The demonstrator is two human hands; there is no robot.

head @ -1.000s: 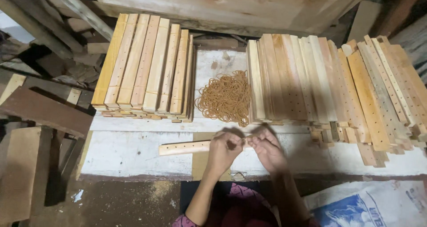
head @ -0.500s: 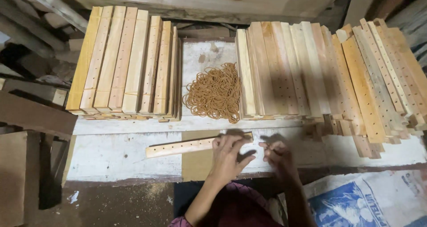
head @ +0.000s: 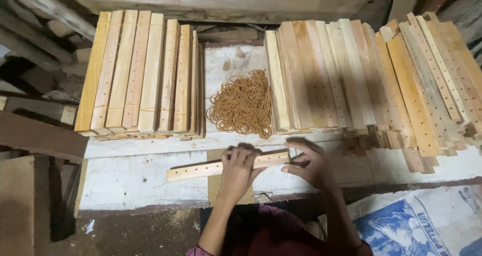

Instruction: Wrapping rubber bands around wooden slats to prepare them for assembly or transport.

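At the lower centre of the head view, a person's left hand (head: 240,166) closed over the middle of a drilled wooden slat (head: 227,166) lying on the white bench (head: 130,178), while the right hand (head: 310,163) pinched the slat's right end with fingers curled; whether anything else sat in that pinch could not be made out. Above the hands, at centre frame, a heap of tan rubber bands (head: 243,105) lay between a banded stack of slats (head: 143,75) at upper left and a looser spread of slats (head: 366,80) running to the upper right. The slat's free left end stuck out unsupported by either hand, so a twist of the wrists could likely swing it. The loose pieces at right overhung the bench's front edge and looked liable to slide if bumped. Open room lay only on the bare strip left of the hands; a printed blue-and-white sack (head: 427,221) crowded the lower right.
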